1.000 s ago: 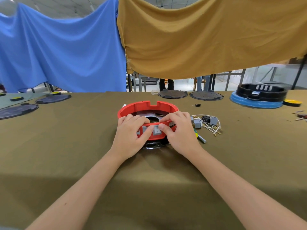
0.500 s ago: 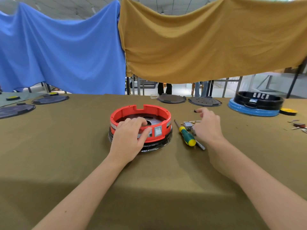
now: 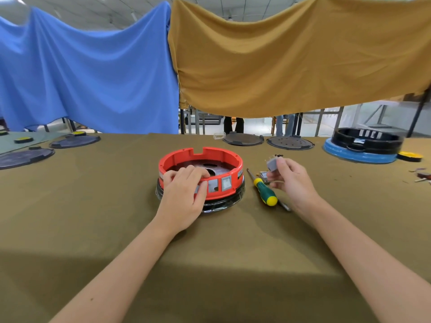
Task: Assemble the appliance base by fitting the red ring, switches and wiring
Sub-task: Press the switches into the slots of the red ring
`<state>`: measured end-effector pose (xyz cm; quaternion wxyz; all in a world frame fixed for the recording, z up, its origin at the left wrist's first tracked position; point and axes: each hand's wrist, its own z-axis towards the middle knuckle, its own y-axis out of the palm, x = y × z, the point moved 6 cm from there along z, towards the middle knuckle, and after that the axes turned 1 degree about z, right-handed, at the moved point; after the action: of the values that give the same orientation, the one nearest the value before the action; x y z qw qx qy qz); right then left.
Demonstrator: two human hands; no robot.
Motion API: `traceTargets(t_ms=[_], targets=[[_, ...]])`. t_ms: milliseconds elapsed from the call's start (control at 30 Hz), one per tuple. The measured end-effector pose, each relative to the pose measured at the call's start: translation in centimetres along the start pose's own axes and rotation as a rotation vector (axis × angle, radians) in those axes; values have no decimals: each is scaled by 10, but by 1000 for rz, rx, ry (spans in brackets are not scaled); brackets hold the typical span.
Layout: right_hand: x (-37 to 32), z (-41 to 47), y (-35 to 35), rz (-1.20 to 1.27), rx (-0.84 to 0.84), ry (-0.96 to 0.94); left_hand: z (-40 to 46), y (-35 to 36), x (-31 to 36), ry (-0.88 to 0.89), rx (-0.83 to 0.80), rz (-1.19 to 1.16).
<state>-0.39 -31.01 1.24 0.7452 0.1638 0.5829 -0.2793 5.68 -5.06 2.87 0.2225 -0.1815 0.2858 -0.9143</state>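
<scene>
Lifted off the table since half a second ago, the right hand (image 3: pixel 294 180) now pinches a grey switch (image 3: pixel 271 163) between thumb and fingers, right of the ring (image 3: pixel 203 172). Left hand (image 3: pixel 186 192) stays curled over the ring's near rim, thumb beside the fitted switch (image 3: pixel 226 183). Screwdriver (image 3: pixel 264 192) lies between ring and right hand.

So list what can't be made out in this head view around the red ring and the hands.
- Red ring: the left hand covers its near-left wall, so any slot there is hidden.
- Grey switch pinched by the right hand: blurred, terminals too small to read.
- Wiring: mostly hidden behind the right hand.
- Screwdriver: tip too thin to tell its type.
- Ring labels: too small to read.
</scene>
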Motion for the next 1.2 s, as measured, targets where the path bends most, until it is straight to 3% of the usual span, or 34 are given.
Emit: traceTargets(t_ms=[200, 467, 600, 733, 867, 1067, 1200], targets=[[-11, -12, 18, 173, -90, 9, 1, 1, -2, -3, 12, 16], [-37, -44, 67, 378, -418, -122, 2, 5, -3, -9, -12, 75], [-37, -57, 80, 316, -295, -197, 1, 4, -2, -5, 12, 75], [-35, -63, 81, 66, -245, -368, 1, 3, -1, -11, 11, 60], [-28, -61, 76, 80, -201, -337, 1, 2, -1, -11, 11, 51], [-30, -66, 85, -220, -175, -493, 2, 3, 0, -4, 5, 47], [-32, -65, 81, -191, -126, -493, 1, 1, 4, 32, -9, -1]])
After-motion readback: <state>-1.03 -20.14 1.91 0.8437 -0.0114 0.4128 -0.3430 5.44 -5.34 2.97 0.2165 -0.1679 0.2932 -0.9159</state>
